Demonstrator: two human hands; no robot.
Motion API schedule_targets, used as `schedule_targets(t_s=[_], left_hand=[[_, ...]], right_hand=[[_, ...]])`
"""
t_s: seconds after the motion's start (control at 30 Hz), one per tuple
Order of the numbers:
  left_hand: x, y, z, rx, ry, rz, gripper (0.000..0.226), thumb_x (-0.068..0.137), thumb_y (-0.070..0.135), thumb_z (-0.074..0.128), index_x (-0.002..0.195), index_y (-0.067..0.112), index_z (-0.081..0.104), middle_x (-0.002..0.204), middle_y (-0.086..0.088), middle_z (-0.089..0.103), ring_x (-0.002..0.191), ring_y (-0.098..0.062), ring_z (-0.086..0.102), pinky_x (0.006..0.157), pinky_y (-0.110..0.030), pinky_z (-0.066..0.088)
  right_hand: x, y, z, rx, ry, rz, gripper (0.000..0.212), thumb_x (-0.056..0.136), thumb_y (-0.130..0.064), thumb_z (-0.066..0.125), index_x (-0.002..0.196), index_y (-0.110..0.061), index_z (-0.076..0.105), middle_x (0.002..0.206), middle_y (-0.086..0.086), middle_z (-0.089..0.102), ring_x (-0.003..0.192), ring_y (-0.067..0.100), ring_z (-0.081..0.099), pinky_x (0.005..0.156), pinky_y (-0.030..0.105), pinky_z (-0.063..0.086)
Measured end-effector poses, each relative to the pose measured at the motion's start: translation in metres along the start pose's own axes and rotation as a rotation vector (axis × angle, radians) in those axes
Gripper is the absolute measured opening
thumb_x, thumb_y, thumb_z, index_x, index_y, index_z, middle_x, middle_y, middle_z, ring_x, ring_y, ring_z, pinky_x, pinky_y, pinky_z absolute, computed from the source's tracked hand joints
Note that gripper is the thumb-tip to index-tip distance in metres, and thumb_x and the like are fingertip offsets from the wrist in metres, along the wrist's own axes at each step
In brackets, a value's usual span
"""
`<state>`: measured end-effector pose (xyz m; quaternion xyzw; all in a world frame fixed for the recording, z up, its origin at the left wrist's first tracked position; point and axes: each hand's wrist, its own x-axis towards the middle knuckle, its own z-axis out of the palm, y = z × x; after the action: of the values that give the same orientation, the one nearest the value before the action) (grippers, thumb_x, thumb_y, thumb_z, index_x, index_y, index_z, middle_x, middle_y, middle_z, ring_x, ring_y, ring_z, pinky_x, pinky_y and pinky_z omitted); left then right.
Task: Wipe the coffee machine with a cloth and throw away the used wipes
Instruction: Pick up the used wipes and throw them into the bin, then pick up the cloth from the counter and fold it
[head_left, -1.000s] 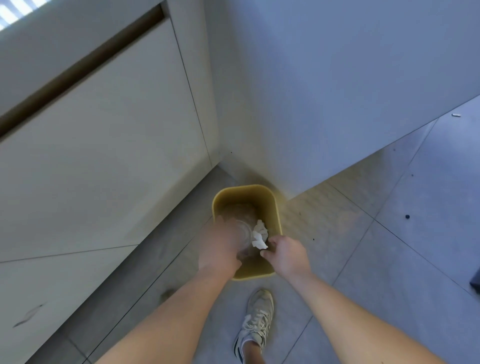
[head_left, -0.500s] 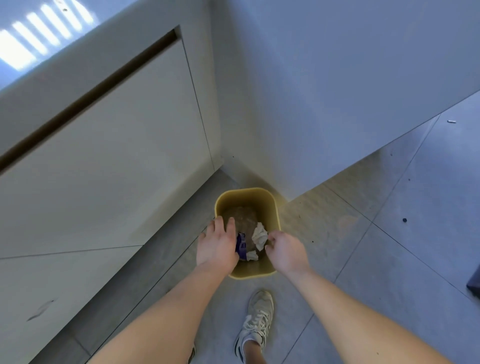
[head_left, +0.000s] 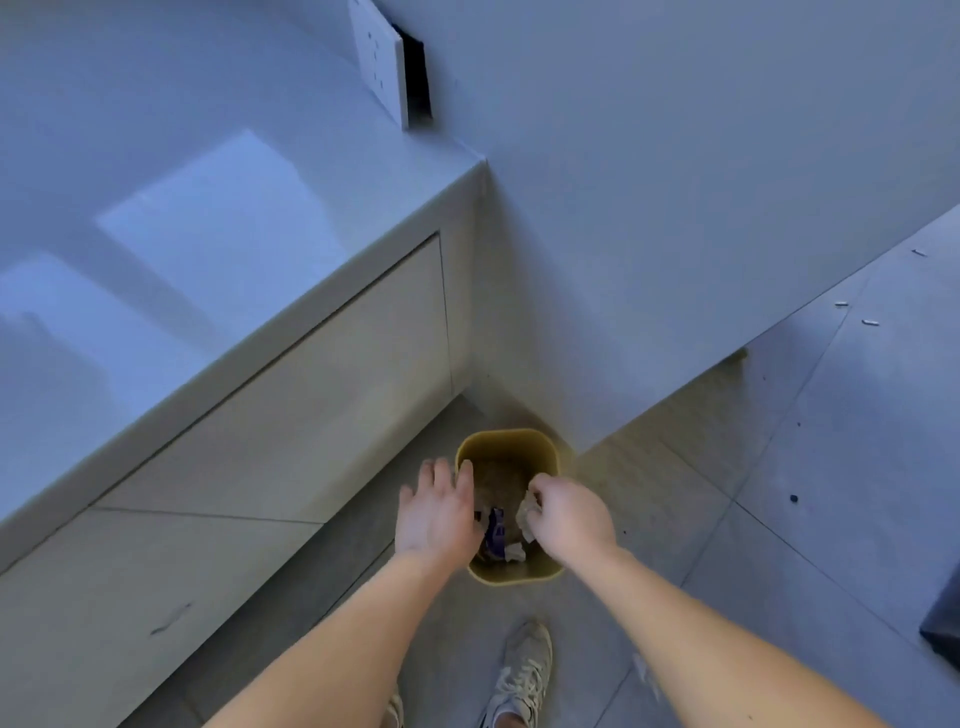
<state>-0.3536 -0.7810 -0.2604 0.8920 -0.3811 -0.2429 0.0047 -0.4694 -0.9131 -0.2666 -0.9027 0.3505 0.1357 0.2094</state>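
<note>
Here, the right hand (head_left: 569, 514) pinched a crumpled wipe (head_left: 529, 512) over the yellow bin (head_left: 511, 571) (on the floor, by the wall); the left hand (head_left: 439, 512) hovered spread and empty. A release near the rim risked dropping the wipe outside.

A glossy pale desk top (head_left: 156, 270) with cream cabinet fronts (head_left: 291, 415) meets a plain white wall (head_left: 675, 208); grey tiled floor (head_left: 831, 493) below, white socket plate (head_left: 379, 57) above.
</note>
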Motion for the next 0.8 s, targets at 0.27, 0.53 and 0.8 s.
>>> schedule_targets(t_s=[0.27,0.53,0.8], left_hand=[[-0.050,-0.008,-0.090,-0.023,0.089,-0.055,0.075,0.090,0.042,0.055,0.153,0.022,0.019,0.150,-0.012,0.036,0.138,-0.034,0.036,0.108,-0.052,0.039],[-0.102,-0.015,-0.178,0.029,0.195,-0.047,0.074,0.090,0.039,0.052,0.153,0.020,0.018,0.155,-0.013,0.029,0.144,-0.033,0.025,0.112,-0.051,0.032],[-0.136,-0.020,-0.269,0.067,0.414,-0.051,0.071,0.087,0.038,0.052,0.148,0.019,0.023,0.150,-0.013,0.033,0.140,-0.032,0.028,0.111,-0.048,0.033]], right_hand=[[-0.024,-0.052,-0.084,-0.120,0.114,-0.173,0.028,0.093,-0.041,0.055,0.118,-0.030,0.060,0.104,-0.007,0.066,0.089,0.014,0.064,0.065,0.030,0.059],[-0.060,-0.106,-0.159,-0.097,0.164,-0.257,0.031,0.094,-0.041,0.052,0.120,-0.026,0.056,0.107,-0.003,0.062,0.098,0.021,0.061,0.071,0.037,0.057],[-0.068,-0.141,-0.242,-0.093,0.275,-0.365,0.038,0.092,-0.044,0.054,0.125,-0.026,0.055,0.113,-0.001,0.065,0.099,0.024,0.062,0.067,0.031,0.048]])
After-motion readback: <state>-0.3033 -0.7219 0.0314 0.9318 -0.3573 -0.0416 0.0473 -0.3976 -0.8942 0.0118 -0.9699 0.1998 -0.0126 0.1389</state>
